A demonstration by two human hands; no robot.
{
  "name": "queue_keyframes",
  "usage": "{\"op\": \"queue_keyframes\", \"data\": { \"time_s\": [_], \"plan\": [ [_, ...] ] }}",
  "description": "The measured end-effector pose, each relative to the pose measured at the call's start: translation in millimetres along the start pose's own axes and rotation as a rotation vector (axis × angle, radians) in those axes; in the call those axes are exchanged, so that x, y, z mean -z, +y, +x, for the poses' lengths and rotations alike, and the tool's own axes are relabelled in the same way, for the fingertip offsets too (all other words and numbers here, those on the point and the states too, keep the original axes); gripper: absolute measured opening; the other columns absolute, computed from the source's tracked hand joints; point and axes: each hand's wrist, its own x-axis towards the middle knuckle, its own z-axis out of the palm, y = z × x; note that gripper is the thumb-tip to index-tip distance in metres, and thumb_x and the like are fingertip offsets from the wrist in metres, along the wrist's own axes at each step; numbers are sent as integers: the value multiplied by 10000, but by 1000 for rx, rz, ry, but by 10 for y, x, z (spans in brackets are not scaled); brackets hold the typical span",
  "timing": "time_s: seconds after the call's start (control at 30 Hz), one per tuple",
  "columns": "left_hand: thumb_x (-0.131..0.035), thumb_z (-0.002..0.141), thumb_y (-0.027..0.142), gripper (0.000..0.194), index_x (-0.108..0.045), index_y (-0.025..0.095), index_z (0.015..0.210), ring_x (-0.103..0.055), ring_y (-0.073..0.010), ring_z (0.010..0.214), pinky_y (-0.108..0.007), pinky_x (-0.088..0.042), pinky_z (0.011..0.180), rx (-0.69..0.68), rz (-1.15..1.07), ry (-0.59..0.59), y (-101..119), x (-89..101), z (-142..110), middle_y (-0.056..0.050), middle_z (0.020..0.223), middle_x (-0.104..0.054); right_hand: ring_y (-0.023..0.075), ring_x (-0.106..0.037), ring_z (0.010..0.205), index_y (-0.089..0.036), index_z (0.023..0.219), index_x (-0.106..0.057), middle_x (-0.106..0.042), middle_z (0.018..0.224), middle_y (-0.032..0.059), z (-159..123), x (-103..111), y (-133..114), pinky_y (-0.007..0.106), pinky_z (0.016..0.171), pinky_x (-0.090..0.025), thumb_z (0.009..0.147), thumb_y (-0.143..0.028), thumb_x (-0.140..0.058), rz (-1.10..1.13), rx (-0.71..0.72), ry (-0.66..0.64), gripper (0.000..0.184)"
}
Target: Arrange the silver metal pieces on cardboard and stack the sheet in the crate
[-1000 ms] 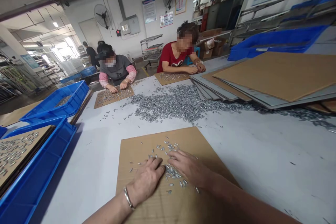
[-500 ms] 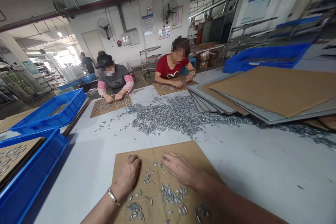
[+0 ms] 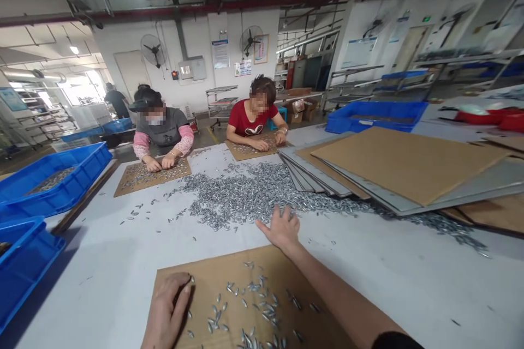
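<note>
My right hand point(image 3: 282, 227) reaches past the brown board to the near edge of a big pile of small silvery, seed-shaped metal pieces point(image 3: 241, 191). Its thumb is stretched out to the side and the fingers are spread, their tips at the pile. On the left part of the brown board point(image 3: 204, 267) rests my left hand point(image 3: 168, 302), fingers bent and thumb apart from them. One metal piece point(image 3: 192, 279) lies right at its index fingertip. More loose metal pieces point(image 3: 268, 311) are scattered and clumped over the board's middle and front.
Stacked boards point(image 3: 409, 161) stand at the right, overlapping the pile. Blue bins point(image 3: 53, 174) line the left side; another blue bin point(image 3: 376, 112) sits at the back right. Across the white table point(image 3: 110, 262), two co-workers handle pieces on their own boards.
My right hand has moved from the board forward to the pile, its fingers spreading. My left hand is now at the board's left edge. The camera view has turned right and levelled.
</note>
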Motion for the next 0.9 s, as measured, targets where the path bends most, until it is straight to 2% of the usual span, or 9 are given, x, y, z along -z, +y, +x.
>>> {"op": "queue_keyframes", "data": {
  "time_s": [0.2, 0.33, 0.4, 0.5, 0.57, 0.67, 0.73, 0.8, 0.9],
  "plan": [
    [-526, 986, 554, 361, -770, 288, 990, -740, -283, 1044, -450, -644, 913, -13, -9, -16, -30, 43, 33, -75, 1108, -789, 470, -380, 1441, -132, 1504, -488, -358, 1606, 265, -114, -30, -244, 584, 1122, -341, 962, -470, -586, 49, 79, 135, 646],
    [-536, 985, 542, 343, -768, 289, 1001, -737, -277, 1057, -441, -639, 923, -14, 8, -32, -36, 54, 24, -73, 1128, -785, 370, -375, 1468, -167, 1449, -555, -418, 1598, 206, -89, 64, -221, 517, 1141, -370, 994, -300, -528, 53, 341, 104, 474],
    [-541, 990, 521, 324, -763, 286, 1001, -735, -276, 1072, -445, -633, 934, -15, 12, -33, -35, 55, 12, -75, 1140, -783, 301, -408, 1453, -199, 1445, -559, -468, 1574, 163, -33, 186, -80, 451, 1147, -374, 1014, -293, -488, 55, 411, 71, 446],
    [-538, 999, 495, 305, -754, 280, 990, -728, -278, 1096, -452, -630, 932, -15, 0, -32, -25, 48, 0, -80, 1150, -779, 274, -601, 1251, -172, 1358, -615, -637, 1371, 184, 52, 399, 294, 407, 1035, -453, 1035, -288, -420, 26, 328, 3, 395],
    [-533, 1004, 480, 301, -746, 269, 981, -724, -279, 1102, -457, -626, 929, -9, -13, -41, -11, 39, 0, -90, 1153, -773, 292, -702, 1006, -128, 1134, -710, -742, 1090, 195, 71, 499, 555, 382, 864, -510, 981, -330, -529, -18, 245, -98, 312],
    [-524, 1013, 463, 303, -737, 252, 971, -719, -281, 1091, -471, -616, 927, 0, -29, -50, 16, 22, 2, -107, 1147, -764, 262, -722, 870, -145, 863, -734, -764, 876, 136, 31, 546, 773, 302, 757, -489, 882, -315, -669, -54, 230, -209, 182],
    [-525, 1012, 457, 299, -734, 249, 968, -719, -283, 1078, -476, -615, 917, 1, -35, -44, 32, 12, -4, -109, 1141, -762, 222, -724, 872, -164, 836, -733, -771, 860, 98, -2, 531, 756, 258, 755, -470, 887, -220, -626, -54, 253, -220, 131],
    [-529, 1010, 450, 291, -732, 247, 963, -720, -282, 1068, -474, -615, 908, -3, -41, -31, 43, 2, -14, -106, 1131, -763, 202, -721, 889, -165, 892, -741, -777, 889, 89, -7, 504, 635, 246, 776, -463, 920, -156, -534, -52, 261, -188, 209],
    [-528, 1010, 435, 283, -731, 243, 963, -724, -277, 1045, -468, -616, 898, -9, -47, -9, 51, -9, -28, -106, 1109, -766, 215, -704, 983, -143, 1091, -727, -763, 1027, 122, 23, 453, 352, 269, 845, -468, 990, -218, -464, -46, 269, -101, 293]
  ]
}}
